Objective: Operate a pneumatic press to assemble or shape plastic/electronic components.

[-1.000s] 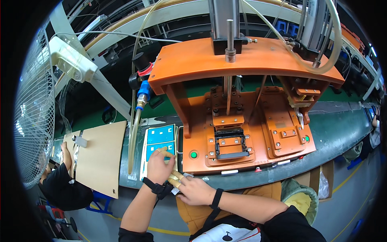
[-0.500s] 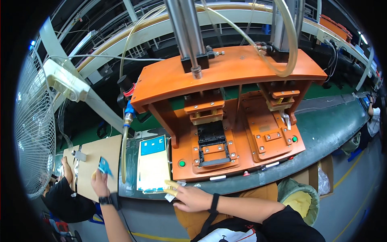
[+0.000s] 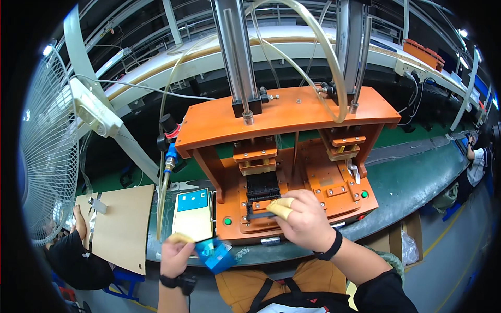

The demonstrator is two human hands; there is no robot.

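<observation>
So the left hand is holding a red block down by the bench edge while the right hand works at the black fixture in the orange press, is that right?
Not quite: the block in the left hand is blue, not red, as the head view shows. The rest stands: it is held by the bench edge, while the right hand works at the black fixture in the orange press.

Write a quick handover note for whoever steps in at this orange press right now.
Left hand: holding a small blue block at the bench's near edge.
Right hand: yellow-capped fingertips on a flat dark part at the left black nest of the orange press fixture.
Done: part at the nest.
Left: seating unconfirmed; right station shows no part.
</observation>
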